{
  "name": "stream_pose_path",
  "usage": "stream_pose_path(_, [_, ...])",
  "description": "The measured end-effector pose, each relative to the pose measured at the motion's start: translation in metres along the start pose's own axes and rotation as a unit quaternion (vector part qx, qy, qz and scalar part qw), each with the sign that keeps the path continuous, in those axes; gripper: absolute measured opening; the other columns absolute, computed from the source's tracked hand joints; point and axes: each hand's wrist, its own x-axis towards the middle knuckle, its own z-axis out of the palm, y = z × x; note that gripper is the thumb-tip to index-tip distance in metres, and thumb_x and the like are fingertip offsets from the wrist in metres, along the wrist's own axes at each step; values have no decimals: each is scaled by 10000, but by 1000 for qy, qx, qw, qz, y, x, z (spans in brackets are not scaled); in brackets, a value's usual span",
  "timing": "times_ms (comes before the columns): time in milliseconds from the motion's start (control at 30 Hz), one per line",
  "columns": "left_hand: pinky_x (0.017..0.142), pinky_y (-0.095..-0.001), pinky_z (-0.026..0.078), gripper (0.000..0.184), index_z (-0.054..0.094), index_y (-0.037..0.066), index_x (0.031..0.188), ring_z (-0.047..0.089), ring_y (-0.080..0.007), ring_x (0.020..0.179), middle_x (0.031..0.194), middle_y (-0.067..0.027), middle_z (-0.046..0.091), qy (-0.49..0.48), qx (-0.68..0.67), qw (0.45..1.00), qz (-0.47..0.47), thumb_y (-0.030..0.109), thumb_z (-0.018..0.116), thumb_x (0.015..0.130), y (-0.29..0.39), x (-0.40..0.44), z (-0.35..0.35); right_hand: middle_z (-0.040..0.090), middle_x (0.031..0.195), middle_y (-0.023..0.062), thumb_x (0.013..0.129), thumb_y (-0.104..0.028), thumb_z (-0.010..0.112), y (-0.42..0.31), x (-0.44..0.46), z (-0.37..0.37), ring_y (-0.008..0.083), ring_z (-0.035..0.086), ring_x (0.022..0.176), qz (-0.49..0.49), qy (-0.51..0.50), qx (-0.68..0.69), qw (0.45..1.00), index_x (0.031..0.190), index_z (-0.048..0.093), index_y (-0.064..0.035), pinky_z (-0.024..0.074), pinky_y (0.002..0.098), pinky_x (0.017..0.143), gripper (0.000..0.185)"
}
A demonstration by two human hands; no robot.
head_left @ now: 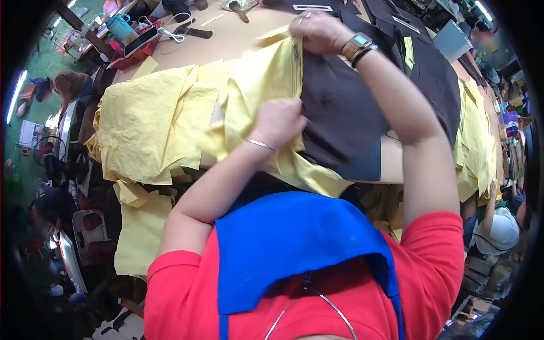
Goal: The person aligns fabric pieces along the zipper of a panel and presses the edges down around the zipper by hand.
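Observation:
My left hand (277,126) is closed on the lower part of a yellow fabric piece (255,73), fingers curled round its edge. Higher up, my right hand (318,32) pinches the top corner of the same piece. Between the two hands the edge runs nearly straight and shows a dark strip near the top. The cloth's lower end hangs loosely over the table edge. Just right of it lies dark brown fabric (340,107), partly under my right forearm. On the left, a stack of yellow fabric (150,113) is spread over the table.
At the back left are a phone (141,42), a blue cup (119,26) and a white cable (173,35). A brush (239,10) lies at the far edge. More yellow cloth (475,136) hangs at the right, near another person (498,229).

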Motion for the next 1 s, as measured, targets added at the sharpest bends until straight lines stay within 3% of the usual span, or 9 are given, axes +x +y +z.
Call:
stream_pose_path(67, [740,-480,576,116,667,119,908,723,-351,782,797,-140,718,76,-19,996,-34,203,688,831,-28,5,-21,690,907,132,848,-88,691,19,-8,-38,372,670,865,68,19,106,992,951,660,-96,553,423,811,109])
stream_pose_path(167, [761,-511,572,367,590,120,1201,714,-393,809,821,-174,715,176,1,981,-80,146,618,836,-74,34,-61,677,830,132,849,-94,655,48,-8,-88,366,676,776,81,59,-5,995,923,643,-102,559,429,723,76])
stream_pose_path(300, [919,-494,535,186,729,149,978,706,-315,956,966,-76,731,293,182,938,-20,272,674,849,-160,119,-132,684,834,151,859,-78,614,64,-4,-137,374,693,764,149,127,-119,973,930,641,-91,568,451,701,76])
stream_pose_path(333, [856,-430,533,147,667,59,845,684,-345,935,966,-147,701,379,202,902,-38,126,579,941,-125,118,-152,687,881,160,866,-53,605,64,-2,-149,374,691,819,135,175,-130,967,934,645,-84,562,449,741,84])
stream_pose_path(467, [1075,-479,374,343,716,111,1057,597,-322,1174,1160,-231,660,572,220,790,30,414,610,935,-147,131,-181,688,979,175,879,14,582,27,-20,-170,355,675,969,147,305,-167,926,941,660,-60,538,425,840,125])
stream_pose_path(567, [1078,-582,406,45,711,182,866,674,-264,1062,984,-24,722,568,370,735,-7,225,703,852,-169,92,-127,718,965,115,870,-17,663,3,-103,-123,338,695,920,182,187,-219,940,1001,684,-111,561,403,808,163])
stream_pose_path(700, [1167,-693,261,208,690,234,848,634,-197,1136,1019,38,695,316,140,932,112,31,646,849,-148,-1,-30,735,981,49,841,41,598,-92,-166,-54,269,698,919,157,100,-12,982,941,683,-125,538,410,802,212])
stream_pose_path(867, [1199,-582,269,297,731,223,922,601,-208,1222,1128,33,715,82,49,995,39,-34,616,826,-142,-74,-13,713,1203,63,799,57,623,-173,-225,-30,277,650,1166,279,-13,127,952,1067,706,-87,462,447,1073,315])
stream_pose_path(1000, [1123,-504,372,236,758,192,1059,598,-225,1262,1231,6,711,109,32,992,55,129,700,838,-153,-96,-45,671,1321,123,841,-27,660,-193,-230,-47,356,601,1266,329,-39,130,934,1110,721,-82,362,565,1164,281])
